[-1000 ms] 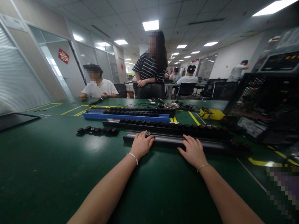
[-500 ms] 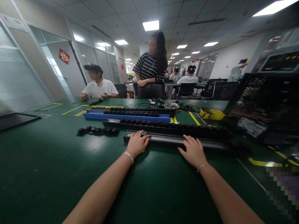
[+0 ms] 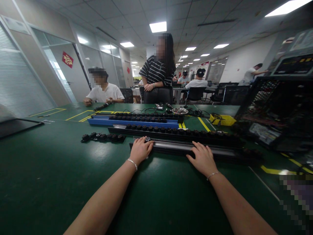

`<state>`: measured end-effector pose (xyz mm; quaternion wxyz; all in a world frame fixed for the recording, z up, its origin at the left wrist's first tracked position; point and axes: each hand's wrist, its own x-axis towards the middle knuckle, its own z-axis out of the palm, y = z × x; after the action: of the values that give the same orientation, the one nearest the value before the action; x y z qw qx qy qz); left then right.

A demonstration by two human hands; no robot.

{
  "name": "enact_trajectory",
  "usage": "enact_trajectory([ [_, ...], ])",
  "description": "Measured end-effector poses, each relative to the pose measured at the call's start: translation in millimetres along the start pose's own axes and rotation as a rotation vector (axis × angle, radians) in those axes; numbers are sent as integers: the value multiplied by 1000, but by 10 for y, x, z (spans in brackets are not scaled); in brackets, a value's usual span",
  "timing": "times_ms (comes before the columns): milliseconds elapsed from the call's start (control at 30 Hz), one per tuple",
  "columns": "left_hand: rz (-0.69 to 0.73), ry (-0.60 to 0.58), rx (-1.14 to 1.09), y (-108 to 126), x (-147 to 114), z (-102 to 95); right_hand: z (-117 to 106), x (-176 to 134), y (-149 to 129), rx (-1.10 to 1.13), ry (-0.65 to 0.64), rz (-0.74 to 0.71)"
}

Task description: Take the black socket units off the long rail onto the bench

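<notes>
A long black track rail (image 3: 171, 146) with a shiny metallic channel lies across the green table in front of me. My left hand (image 3: 141, 151) is near its left end, its fingers closed around a small round black socket piece (image 3: 147, 139) that sits on the rail. Further right, my right hand (image 3: 202, 158) grips the same rail, fingers over the top and thumb at the front side. Between the hands the channel shows bare. Several dark round pieces (image 3: 251, 151) are at the rail's right end.
Behind lie a second black rail (image 3: 166, 130) lined with round pieces and a blue rail (image 3: 132, 122). A short row of black pieces (image 3: 102, 137) is at left. A metal bowl (image 3: 180, 111), yellow tray (image 3: 223, 120) and open computer case (image 3: 276, 114) stand beyond. Two people face the table.
My left hand has slid a little to the left along the rail, and the small socket piece has moved with it. My right hand has stayed in place.
</notes>
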<state>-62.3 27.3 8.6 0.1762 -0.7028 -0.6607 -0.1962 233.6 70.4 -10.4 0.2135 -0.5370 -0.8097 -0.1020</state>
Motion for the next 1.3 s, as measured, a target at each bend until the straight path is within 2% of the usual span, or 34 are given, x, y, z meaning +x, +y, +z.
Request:
enact_trajectory([
  [600,-1,51,23,-120,-26,39,3,-1,-2,-13,3,-2],
  [1300,-87,24,17,-323,-54,42,-12,-3,-9,0,8,3],
])
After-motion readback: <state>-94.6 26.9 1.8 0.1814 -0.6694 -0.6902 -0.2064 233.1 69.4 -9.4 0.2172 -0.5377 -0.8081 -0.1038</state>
